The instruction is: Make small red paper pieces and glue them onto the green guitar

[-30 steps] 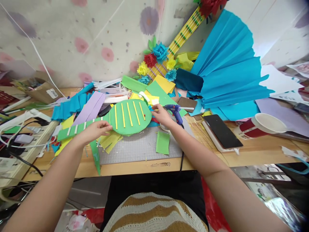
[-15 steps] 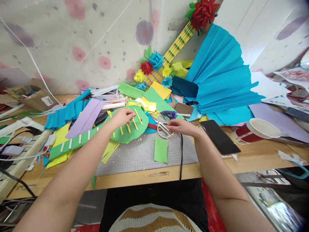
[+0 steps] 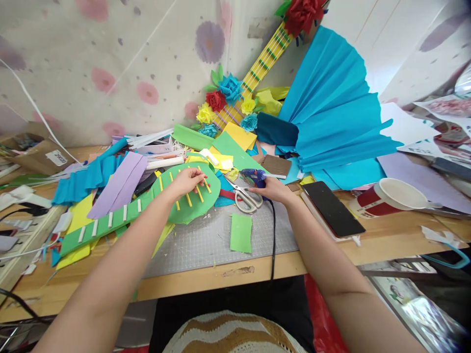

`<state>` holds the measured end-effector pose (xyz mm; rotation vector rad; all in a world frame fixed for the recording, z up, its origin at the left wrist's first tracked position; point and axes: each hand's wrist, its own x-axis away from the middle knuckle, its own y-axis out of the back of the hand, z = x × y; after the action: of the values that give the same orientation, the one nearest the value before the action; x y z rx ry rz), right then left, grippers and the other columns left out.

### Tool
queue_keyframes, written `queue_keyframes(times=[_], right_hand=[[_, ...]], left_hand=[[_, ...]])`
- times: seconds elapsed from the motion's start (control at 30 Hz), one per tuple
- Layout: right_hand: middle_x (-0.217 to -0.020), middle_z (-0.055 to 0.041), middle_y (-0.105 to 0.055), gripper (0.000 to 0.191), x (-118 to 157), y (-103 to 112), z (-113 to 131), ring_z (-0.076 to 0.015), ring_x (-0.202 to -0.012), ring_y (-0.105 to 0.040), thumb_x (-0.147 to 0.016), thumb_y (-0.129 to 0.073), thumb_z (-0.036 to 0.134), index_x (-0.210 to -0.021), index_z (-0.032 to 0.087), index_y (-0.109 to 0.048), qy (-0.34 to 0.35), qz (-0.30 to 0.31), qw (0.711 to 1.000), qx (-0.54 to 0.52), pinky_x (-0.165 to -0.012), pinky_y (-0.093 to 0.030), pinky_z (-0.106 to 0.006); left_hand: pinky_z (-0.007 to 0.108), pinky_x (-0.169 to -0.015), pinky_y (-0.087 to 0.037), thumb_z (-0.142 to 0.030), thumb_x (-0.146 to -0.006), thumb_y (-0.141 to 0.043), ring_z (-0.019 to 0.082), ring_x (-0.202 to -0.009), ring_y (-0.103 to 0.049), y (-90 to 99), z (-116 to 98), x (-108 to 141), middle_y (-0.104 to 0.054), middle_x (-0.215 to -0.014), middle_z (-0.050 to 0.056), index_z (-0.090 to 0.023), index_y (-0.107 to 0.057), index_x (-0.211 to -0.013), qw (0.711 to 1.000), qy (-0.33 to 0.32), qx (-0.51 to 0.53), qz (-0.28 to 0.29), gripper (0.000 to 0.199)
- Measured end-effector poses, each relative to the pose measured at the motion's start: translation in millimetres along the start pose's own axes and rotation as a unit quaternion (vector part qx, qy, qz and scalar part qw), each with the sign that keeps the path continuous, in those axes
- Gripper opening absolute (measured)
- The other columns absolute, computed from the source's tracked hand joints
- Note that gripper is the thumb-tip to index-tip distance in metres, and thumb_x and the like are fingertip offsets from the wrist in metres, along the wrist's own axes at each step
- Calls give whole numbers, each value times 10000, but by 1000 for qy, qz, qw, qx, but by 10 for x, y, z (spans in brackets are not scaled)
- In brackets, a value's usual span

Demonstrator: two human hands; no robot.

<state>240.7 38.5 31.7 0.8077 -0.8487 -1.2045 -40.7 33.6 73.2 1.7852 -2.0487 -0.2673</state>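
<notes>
My left hand [image 3: 189,181] is over the round body of a green guitar-shaped paper piece [image 3: 195,211], which bears yellow strips on the body and white strips along the neck. Its fingertips are pinched together; what they hold, if anything, is too small to make out. My right hand [image 3: 274,189] has its fingers around the handle of a blue hot glue gun [image 3: 253,175] with a white glue stick out of its back. Just below the gun, grey-handled scissors [image 3: 250,200] lie beside that hand. A small green paper rectangle [image 3: 241,233] rests on the grey cutting mat [image 3: 206,247].
A black phone [image 3: 333,208] and a red-and-white paper cup [image 3: 390,197] stand on the right. Behind are a yellow paper guitar with flowers [image 3: 259,68] and a pleated blue paper fan [image 3: 331,108]. The gun's black cable [image 3: 273,240] hangs over the table edge [image 3: 221,282].
My right hand has moved from the scissors' handles up to the glue gun and taken hold of its handle. My left hand stays over the green piece. The whole view has shifted slightly.
</notes>
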Motion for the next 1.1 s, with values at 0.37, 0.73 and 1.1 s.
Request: queue_keyframes(times=[0.37,0.73,1.1], right_hand=[[-961,-123,-648,454,-26,-233,6,-245,-898,-592,-741,-535,536,-971,148,-593,-62,-112,992,-19,-708,-427,-297],[-949,-134,-634,281,417,-77,321,-242,-828,-600,-807,-509,400,-951,171,-584,40,-44,982,181,-645,-398,-308],[-826,-138,-663,359,303,-163,478,-229,-749,-612,-813,-455,478,-794,157,-614,36,-9,992,119,-582,-397,-279]], left_hand=[[168,-439,-274,-276,-663,-681,71,-583,-477,74,23,151,-549,-674,9,-140,-581,-727,987,49,137,63,181],[176,-520,-382,-102,-691,-625,60,-597,-533,-50,50,210,-596,-690,4,-126,-559,-708,951,39,274,-137,72],[154,-502,-402,-130,-760,-602,33,-506,-478,-156,144,390,-540,-616,-3,-108,-574,-719,930,69,353,-72,54]])
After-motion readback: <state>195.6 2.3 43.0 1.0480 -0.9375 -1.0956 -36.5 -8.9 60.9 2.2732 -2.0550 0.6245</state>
